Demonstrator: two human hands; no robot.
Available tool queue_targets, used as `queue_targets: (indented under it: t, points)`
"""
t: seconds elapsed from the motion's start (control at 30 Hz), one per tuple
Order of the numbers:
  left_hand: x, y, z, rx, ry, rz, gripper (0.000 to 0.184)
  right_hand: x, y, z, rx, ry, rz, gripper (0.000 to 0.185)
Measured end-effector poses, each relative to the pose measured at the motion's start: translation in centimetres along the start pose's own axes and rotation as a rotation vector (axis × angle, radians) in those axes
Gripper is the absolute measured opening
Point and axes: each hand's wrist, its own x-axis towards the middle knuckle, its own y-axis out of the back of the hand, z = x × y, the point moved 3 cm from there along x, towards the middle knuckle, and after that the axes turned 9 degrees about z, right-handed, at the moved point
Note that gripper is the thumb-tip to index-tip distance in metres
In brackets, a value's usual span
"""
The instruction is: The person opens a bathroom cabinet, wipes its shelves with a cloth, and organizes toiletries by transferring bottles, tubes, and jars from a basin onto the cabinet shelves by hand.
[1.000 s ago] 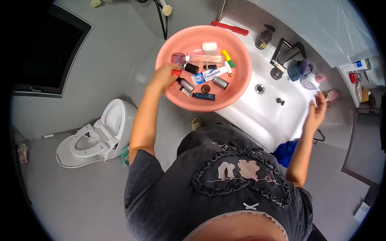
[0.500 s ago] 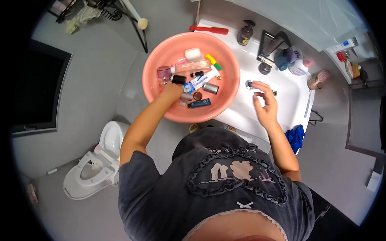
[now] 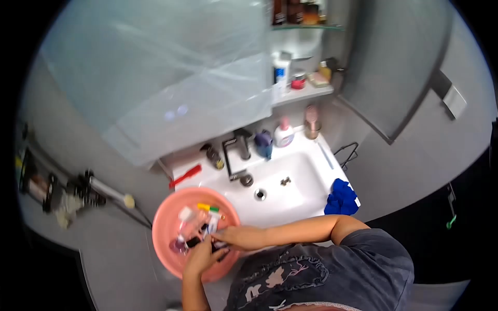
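My left hand (image 3: 201, 257) reaches over the near side of the pink basin (image 3: 162, 233), its fingers bent around a dark item I cannot make out. My right hand (image 3: 239, 237) comes in from the right, fingertips curled down beside the left hand and blurred; what they grip is hidden. Around them in the basin lie a white soap-like box (image 3: 186, 213), a yellow-and-green tube (image 3: 207, 207), a white tube (image 3: 213, 222), a black-capped item (image 3: 193, 242) and a purple-tinted jar (image 3: 177, 245). Smaller items beneath the hands are covered.
The white sink (image 3: 295, 192) has a black faucet (image 3: 241, 147) and a small object (image 3: 285, 181) inside. Along its back edge stand a red comb (image 3: 185, 175), a dark pump bottle (image 3: 212, 156) and a white bottle (image 3: 284, 133). Blue cloth (image 3: 341, 198) hangs at the right corner.
The view has swung up and right, bringing the cabinet and shelves into sight. My right hand has moved from above the sink into the basin beside my left hand.
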Motion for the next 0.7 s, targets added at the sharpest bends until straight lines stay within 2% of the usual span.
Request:
queue_targets:
  t: [0.07, 0.1, 0.13, 0.2, 0.23, 0.3, 0.33, 0.37, 0.43, 0.53, 0.6, 0.67, 0.7]
  points:
    - [0.4, 1.1, 3.2, -0.090, -0.087, -0.003, 0.056, -0.9, 3.3, -1.8, -0.100, -0.064, -0.122, 0.066]
    - [0.9, 1.2, 4.2, -0.151, -0.084, -0.010, 0.060, -1.4, 3.8, -1.7, -0.138, -0.019, -0.038, 0.069]
    - [1.2, 1.3, 5.1, -0.162, -0.026, -0.023, 0.062, -2.2, 4.7, -1.8, -0.083, -0.071, -0.013, 0.065]
    - [1.4, 2.2, 7.9, -0.133, -0.174, 0.122, 0.060, -3.1, 5.8, -0.6, 0.012, -0.157, 0.013, 0.057]
    - [1.8, 2.1, 8.5, -0.129, -0.183, 0.120, 0.060, -3.8, 6.5, -0.6, 0.007, -0.158, 0.022, 0.057]
    - [2.6, 2.3, 9.3, -0.603, -0.158, 0.232, 0.058, -5.7, 9.4, -0.5, 0.162, -0.322, 0.164, 0.050]
    - [2.8, 2.3, 9.8, -0.601, -0.165, 0.230, 0.058, -6.5, 10.8, 0.8, 0.266, -0.360, 0.237, 0.049]
    - [2.7, 2.7, 10.3, -0.665, -0.187, 0.321, 0.055, -7.2, 12.4, 2.4, 0.412, -0.327, 0.410, 0.053]
    - [2.9, 2.8, 10.5, -0.727, -0.196, 0.430, 0.048, -7.9, 21.1, -0.1, 0.358, -0.323, 0.688, 0.050]
    - [3.7, 1.6, 9.8, -0.656, -0.173, 0.358, 0.044, -7.8, 35.3, -5.3, 0.138, -0.188, 1.043, 0.046]
    - [3.7, 1.1, 9.9, -0.631, -0.176, 0.358, 0.042, -6.8, 43.1, -7.8, 0.009, -0.100, 1.172, 0.043]
    - [3.4, 1.0, 10.4, -0.608, -0.174, 0.358, 0.041, -5.2, 50.0, -7.2, -0.102, 0.088, 1.188, 0.043]
    - [3.1, 1.2, 10.9, -0.599, -0.171, 0.388, 0.040, -4.4, 52.0, -7.3, -0.159, 0.046, 1.199, 0.043]
